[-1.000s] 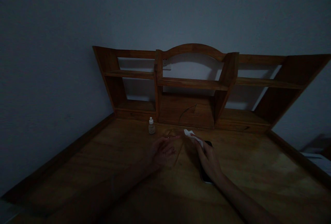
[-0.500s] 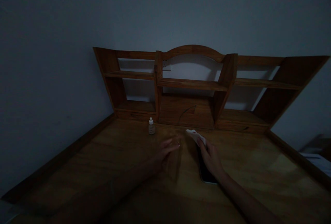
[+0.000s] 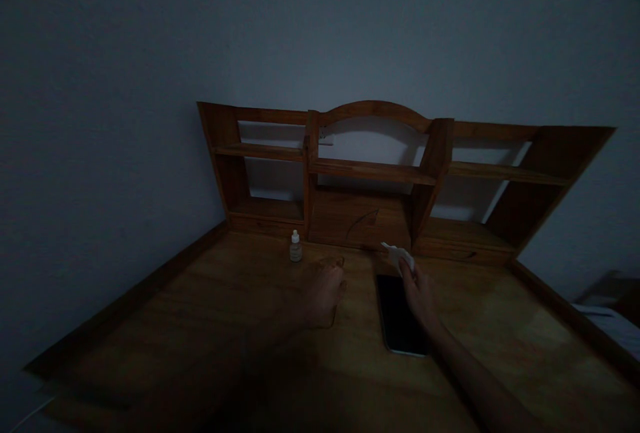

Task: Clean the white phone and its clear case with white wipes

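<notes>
My left hand [image 3: 324, 294] is closed, its fingers curled over a clear case [image 3: 334, 316] of which only thin edges show in the dim light. My right hand [image 3: 420, 293] pinches a folded white tissue [image 3: 399, 257] between thumb and fingers. Beneath the right hand a smartphone [image 3: 397, 316] lies flat on the desk, its dark screen up and partly covered by the hand and wrist. A small dropper bottle [image 3: 295, 250] with a white cap stands upright beyond the left hand.
The wooden desk [image 3: 200, 300] has a raised rim on its left and right sides. A wooden shelf unit [image 3: 373, 168] runs along the back against the wall. A wall socket [image 3: 325, 136] shows behind it.
My left hand has turned over, its fingers going from stretched to curled at the clear case. My right hand has moved right with the tissue, uncovering more of the smartphone. The view has shifted slightly.
</notes>
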Demonstrator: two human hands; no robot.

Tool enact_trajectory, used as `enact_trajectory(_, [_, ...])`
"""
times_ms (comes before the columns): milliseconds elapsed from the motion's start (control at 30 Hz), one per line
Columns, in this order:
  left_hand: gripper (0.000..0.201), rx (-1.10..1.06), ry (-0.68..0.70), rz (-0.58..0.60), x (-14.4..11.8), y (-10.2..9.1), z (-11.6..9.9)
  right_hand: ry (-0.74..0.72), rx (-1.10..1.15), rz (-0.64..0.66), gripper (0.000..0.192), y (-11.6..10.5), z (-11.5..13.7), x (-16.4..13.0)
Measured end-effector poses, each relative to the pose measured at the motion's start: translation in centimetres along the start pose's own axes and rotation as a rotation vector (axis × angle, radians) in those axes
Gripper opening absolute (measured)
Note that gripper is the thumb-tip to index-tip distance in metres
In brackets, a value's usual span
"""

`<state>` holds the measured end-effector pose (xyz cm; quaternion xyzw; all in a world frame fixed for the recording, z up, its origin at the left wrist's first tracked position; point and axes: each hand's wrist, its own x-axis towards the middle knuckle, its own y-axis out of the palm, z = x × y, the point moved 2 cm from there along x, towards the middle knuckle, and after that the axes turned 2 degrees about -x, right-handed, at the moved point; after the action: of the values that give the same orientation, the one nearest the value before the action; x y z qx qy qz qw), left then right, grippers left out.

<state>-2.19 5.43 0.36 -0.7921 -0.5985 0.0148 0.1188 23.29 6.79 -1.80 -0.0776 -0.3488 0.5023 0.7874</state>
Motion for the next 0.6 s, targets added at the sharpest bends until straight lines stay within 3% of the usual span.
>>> enact_trajectory(167, [0.017, 0.291, 0.088, -0.02, -0.3, 2.3, 1.4, -0.004, 0.064, 0.038, 0.051, 0.3, 0.4, -0.3])
enact_trajectory(333, [0.025, 0.425, 0.091, -0.034, 0.0, 3.0, 2.2, 0.034, 0.129, 0.054, 0.052, 0.8, 0.1, -0.3])
enact_trajectory(600, [0.038, 0.462, 0.106, -0.02, -0.9, 4.5, -0.6, 0.123, 0.222, 0.035, 0.06, 1.5, -2.2, 0.4])
